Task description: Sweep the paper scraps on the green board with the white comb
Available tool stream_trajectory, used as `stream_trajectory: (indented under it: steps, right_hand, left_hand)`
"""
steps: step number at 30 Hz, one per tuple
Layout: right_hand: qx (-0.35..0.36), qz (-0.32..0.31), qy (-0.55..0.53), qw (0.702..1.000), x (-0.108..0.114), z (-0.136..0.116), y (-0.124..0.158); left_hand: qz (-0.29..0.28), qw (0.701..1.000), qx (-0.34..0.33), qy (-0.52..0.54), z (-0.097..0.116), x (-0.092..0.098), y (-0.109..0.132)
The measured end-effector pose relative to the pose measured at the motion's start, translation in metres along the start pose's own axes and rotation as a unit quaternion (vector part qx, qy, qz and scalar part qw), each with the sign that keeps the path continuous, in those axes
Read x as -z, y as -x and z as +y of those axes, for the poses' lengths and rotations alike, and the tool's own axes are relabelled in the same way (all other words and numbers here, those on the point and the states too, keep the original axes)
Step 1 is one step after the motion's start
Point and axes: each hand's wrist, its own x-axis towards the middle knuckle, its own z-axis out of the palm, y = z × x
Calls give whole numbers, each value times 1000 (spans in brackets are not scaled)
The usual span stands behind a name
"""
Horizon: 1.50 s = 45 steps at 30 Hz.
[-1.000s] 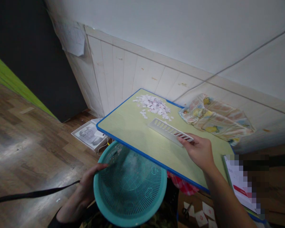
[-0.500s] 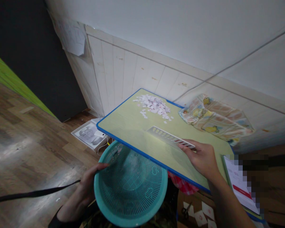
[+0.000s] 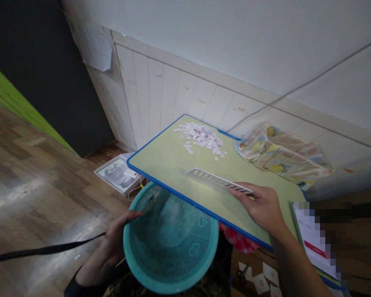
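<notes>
My left hand [image 3: 116,237] grips the rim of a turquoise plastic colander [image 3: 173,278], thumb over its left edge. The colander stands upright below the table's front edge, with some whitish bits inside that I cannot make out. My right hand [image 3: 261,206] is closed round one end of a white slotted plastic strip [image 3: 214,179], held over the tabletop, its far end pointing left. Whether the strip touches the surface, I cannot tell. Beyond it, a heap of small white paper scraps [image 3: 204,135] lies on the yellow-green table [image 3: 163,163] with its blue edging.
Against the wall, a patterned cloth [image 3: 281,156] lies on the table's back right. At the right end is a booklet or tablet [image 3: 311,239]. Below are scissors [image 3: 243,273] and white cards [image 3: 261,284]. An open white box [image 3: 117,175] with a cable sits on the floor.
The white strip's far end has swung slightly left and toward me, while my right hand has barely moved. My left hand and the colander hold their place; the paper heap looks unchanged.
</notes>
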Motion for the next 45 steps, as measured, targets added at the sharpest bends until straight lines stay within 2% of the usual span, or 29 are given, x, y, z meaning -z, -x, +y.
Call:
stream_trajectory:
  steps: [4,8,13,18,22,28,34,41,45]
  right_hand:
    - [-5,3,5,1000,-4,-1,-3]
    - [7,-15,-7,1000,-7,-4,-5]
    - [11,-1,-4,1000,-10,-9,-8]
    - [5,-24,-10,1000,-9,-10,-8]
    - [2,-3,-5,1000,-5,-8,-6]
    - [13,-34,-7,999,-1,-7,0]
    - [-1,-21,-16,1000,1,-9,8]
    - [-7,-67,-16,998,5,-16,11]
    - [12,-70,-19,997,9,-16,11]
  left_hand:
    - [24,999,-26,-26,3,-8,4]
    - [40,998,-35,-41,5,-5,1]
    - [35,997,-55,-41,6,-2,0]
    - [24,998,-47,-35,8,-6,3]
    - [17,998,-50,-34,6,1,0]
    - [20,998,-43,-36,2,9,-7]
    - [31,998,-52,-29,4,3,-5]
    - [38,998,-38,-25,8,-10,5]
    - [38,998,-39,-21,8,-10,5]
